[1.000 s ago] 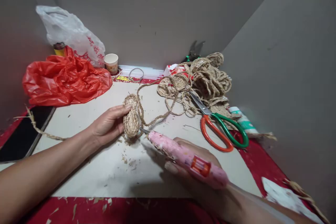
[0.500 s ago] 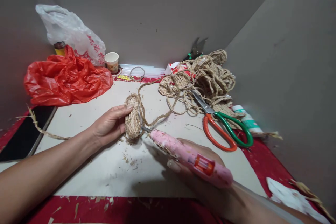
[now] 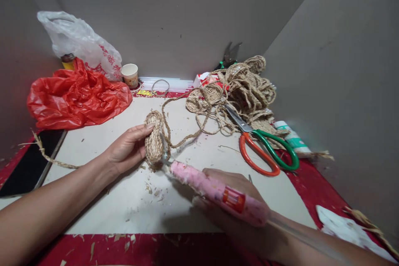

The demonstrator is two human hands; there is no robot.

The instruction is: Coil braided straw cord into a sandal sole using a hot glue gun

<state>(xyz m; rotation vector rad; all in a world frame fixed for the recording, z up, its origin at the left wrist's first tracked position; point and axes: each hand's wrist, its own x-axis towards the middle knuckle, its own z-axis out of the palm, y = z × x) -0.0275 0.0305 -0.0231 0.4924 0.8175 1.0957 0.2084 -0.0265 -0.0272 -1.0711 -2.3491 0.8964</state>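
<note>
My left hand [image 3: 129, 149] grips an oval coil of braided straw rope [image 3: 153, 139] by its left edge, thumb on top, other fingers hidden behind. In my right hand [image 3: 230, 187] is a pink hot glue gun [image 3: 205, 181], a clear glue stick [image 3: 299, 230] jutting from its rear. The nozzle points left at the coil's lower right edge; whether it touches I cannot tell. From the coil a loose length of straw rope [image 3: 187, 137] loops over the white board [image 3: 118, 212] to a heap of straw rope [image 3: 249, 87].
Scissors [image 3: 264, 145] lie at the right by the heap. A red plastic bag [image 3: 81, 97], a white plastic bag [image 3: 81, 41] and a paper cup [image 3: 129, 75] stand at the back left. A phone [image 3: 29, 162] lies at the left. Pliers [image 3: 230, 55] rest behind the heap.
The glue gun's tip has slid slightly down along the coil's right edge. The whole view has shifted a little; both hands keep their holds.
</note>
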